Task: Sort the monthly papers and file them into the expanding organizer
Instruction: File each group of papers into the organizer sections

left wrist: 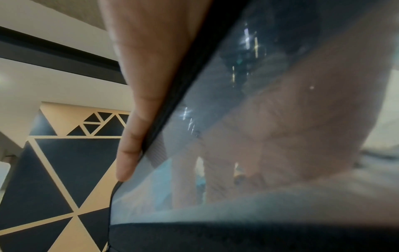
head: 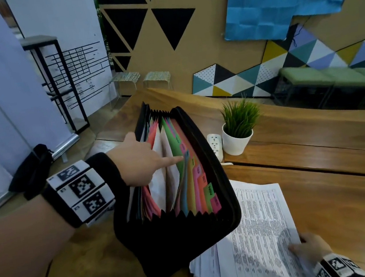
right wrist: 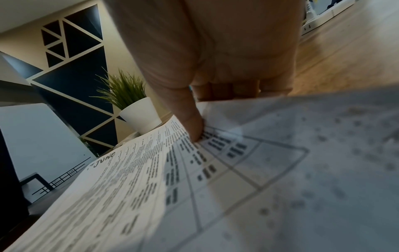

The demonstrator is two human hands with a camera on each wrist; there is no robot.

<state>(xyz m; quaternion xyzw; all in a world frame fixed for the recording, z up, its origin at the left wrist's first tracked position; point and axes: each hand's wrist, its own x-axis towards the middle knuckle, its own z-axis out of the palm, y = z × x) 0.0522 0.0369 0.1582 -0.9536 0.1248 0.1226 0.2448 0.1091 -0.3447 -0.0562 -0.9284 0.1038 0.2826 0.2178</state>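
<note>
The top sheet [right wrist: 134, 196] carries the handwritten word "JUNE" at its far corner in the right wrist view; the printed rows below it are too blurred to read. The right hand [head: 311, 246] holds this sheet at its near right corner, thumb pressed on the printed face and the other fingers curled beneath. Under the sheet, just left of the right hand, a fanned stack of papers [head: 205, 265] lies on the wooden bench [head: 324, 201].

Left of the right hand and farther out stands the black expanding organizer [head: 180, 231], spread open with its coloured dividers fanned. Small tabs run along the dividers' right edge; they bear writing, too small to read. The left hand [head: 140, 160] reaches into the organizer from its left side: the thumb lies along the outer black wall, the index finger stretches straight to a blue tab [head: 186, 154] and touches it, and the remaining fingers go down among the pockets, where white papers [head: 161, 178] stand beside pink and green dividers. In the left wrist view, the fingers show only dimly through a translucent divider.

Beyond the right hand, past the organizer's right wall, a white power strip [head: 215, 144] lies beside a potted grass plant [head: 237, 131] in a white pot.
</note>
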